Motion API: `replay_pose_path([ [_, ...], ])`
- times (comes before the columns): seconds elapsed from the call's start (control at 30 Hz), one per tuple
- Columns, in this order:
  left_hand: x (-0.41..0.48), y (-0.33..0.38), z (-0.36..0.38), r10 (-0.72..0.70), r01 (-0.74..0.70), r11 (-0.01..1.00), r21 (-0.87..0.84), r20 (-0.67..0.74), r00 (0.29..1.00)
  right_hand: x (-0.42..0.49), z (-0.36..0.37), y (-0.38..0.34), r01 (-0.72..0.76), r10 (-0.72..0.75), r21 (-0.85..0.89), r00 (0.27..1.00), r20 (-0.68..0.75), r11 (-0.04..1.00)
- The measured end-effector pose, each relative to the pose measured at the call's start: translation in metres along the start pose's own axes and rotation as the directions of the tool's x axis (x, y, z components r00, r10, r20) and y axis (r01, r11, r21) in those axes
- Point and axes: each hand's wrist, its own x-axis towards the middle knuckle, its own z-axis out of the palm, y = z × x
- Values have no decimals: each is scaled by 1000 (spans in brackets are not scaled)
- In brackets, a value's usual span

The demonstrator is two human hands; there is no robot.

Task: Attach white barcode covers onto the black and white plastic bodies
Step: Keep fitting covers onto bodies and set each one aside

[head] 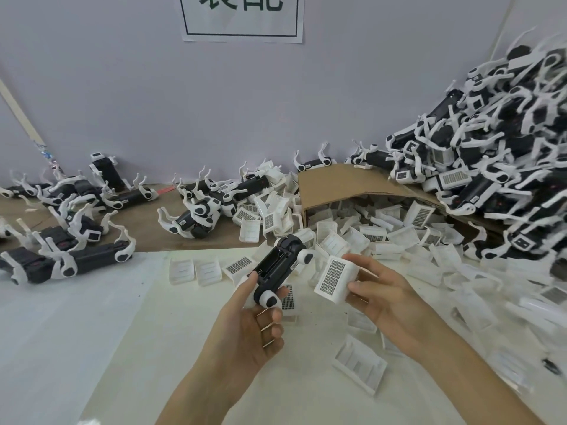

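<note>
**Body in the left, cover in the right, the two not yet joined**

On my feed the left hand (pixel 254 329) has its thumb and curled fingers wrapped round the near end of a black and white plastic body (pixel 276 268). I'm seeing it held above the white table (pixel 184 348), tilted up and away, with its open black compartment facing up.

Over on the other side, the right hand (pixel 386 299) pinches a white barcode cover (pixel 336 279) between thumb and fingers, printed grid turned up toward the camera. The cover sits just beside the body, to its right, and a sliver of gap shows between them.

Behind the hands, loose covers (pixel 383 237) spill out of a tipped cardboard box (pixel 337 182) and run across the table to the right, some grid-up, some hollow-side up. A tall heap of bodies (pixel 491 142) is banked over the box against the wall on the right. Further bodies (pixel 76 259) lie scattered at the left, on the brown surface and at the table's edge. A paper sign (pixel 242 16) hangs on the wall up top, its characters cut off by the frame.
</note>
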Motion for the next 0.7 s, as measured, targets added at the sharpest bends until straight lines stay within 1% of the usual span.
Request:
replay_pose_path([
  [0.13, 2, -2, 2, -2, 2, 1000, 26, 3, 1000, -2, 4, 0, 1, -1, -1, 1000, -3, 1000],
  [0.33, 1, -6, 3, -7, 5, 997, 79, 24, 1000, -5, 11, 4, -19, 16, 44, 998, 61, 999],
  [0.43, -2, -8, 7, 24, -26, 999, 31, 45, 999, -7, 13, 7, -43, 37, 57, 994, 107, 997],
  [0.53, -4, -11, 12, 41, -40, 999, -20, 61, 997, -5, 15, 12, -15, 16, -16, 996, 87, 1000],
  [0.6, -4, -13, 14, 70, -70, 998, -5, 45, 997, -5, 16, 14, 31, -28, -69, 999, 35, 997],
  [0.63, -3, -14, 14, 85, -85, 996, 6, 32, 996, -6, 17, 13, 64, -64, -129, 998, 4, 990],
  [0.67, -3, -15, 14, 100, -100, 995, 13, 21, 995, -6, 15, 14, 108, -116, -231, 993, -18, 967],
  [0.7, -2, -15, 14, 115, -115, 993, 18, 13, 993, -7, 16, 14, 146, -169, -356, 985, -33, 923],
])
